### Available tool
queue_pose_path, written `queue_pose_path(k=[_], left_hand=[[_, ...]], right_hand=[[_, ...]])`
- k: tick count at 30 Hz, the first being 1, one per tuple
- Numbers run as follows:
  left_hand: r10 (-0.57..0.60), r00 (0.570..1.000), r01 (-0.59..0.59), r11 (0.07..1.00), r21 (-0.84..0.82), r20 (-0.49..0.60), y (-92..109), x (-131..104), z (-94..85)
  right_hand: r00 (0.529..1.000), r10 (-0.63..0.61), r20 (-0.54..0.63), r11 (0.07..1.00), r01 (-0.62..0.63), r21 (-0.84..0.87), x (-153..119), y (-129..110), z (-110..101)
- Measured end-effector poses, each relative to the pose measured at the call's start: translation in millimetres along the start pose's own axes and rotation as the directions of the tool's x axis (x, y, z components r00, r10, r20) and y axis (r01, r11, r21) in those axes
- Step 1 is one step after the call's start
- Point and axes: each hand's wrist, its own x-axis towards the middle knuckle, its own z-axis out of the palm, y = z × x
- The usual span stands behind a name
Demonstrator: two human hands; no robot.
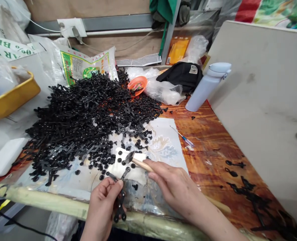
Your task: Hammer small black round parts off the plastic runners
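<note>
My left hand (104, 201) pinches a black jointed plastic part (122, 197) near the front edge of the table. Its two arms spread upward past my fingertips, and its lower end hangs below them. In my right hand (173, 184) is a small hammer (139, 163) with a pale wooden handle. The dark hammer head is just above a white pad (117, 170), close to the upper tip of the black part. Several small black round caps (101, 177) lie on and around the pad. Behind them rises a large heap of black plastic parts (85, 110).
A blue-handled screwdriver (182, 136) lies right of the patterned sheet (160, 134). A light blue bottle (206, 88), a black pouch (182, 75) and an orange dish (137, 85) stand behind. More black parts (248, 192) lie at right; a yellow bin (15, 95) is at left.
</note>
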Motion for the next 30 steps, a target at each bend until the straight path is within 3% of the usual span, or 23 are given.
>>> queue_pose_path(k=[9,17,22,27,30], left_hand=[[-0.007,1.0,0.007,0.999,0.048,0.013,10.7,4.3,-3.1],[-0.021,0.998,0.013,0.991,0.136,0.053,11.8,9.4,-8.1],[-0.012,0.995,-0.006,0.983,0.181,0.1,14.4,12.6,-10.7],[-0.017,0.993,-0.007,0.981,0.195,0.117,17.3,14.4,-12.6],[-0.016,0.993,-0.009,0.978,0.21,0.117,19.3,15.7,-12.3]], right_hand=[[0.999,0.024,-0.03,0.997,-0.021,0.072,-7.4,5.4,8.0],[0.998,-0.034,-0.053,0.999,0.034,0.001,-10.4,3.4,8.5],[0.984,-0.122,-0.131,0.993,0.122,-0.008,-13.8,0.5,10.2],[0.997,-0.077,-0.026,0.995,0.075,-0.072,-12.7,2.3,15.4],[0.984,-0.128,-0.12,0.992,0.13,0.003,-11.7,1.0,12.5]])
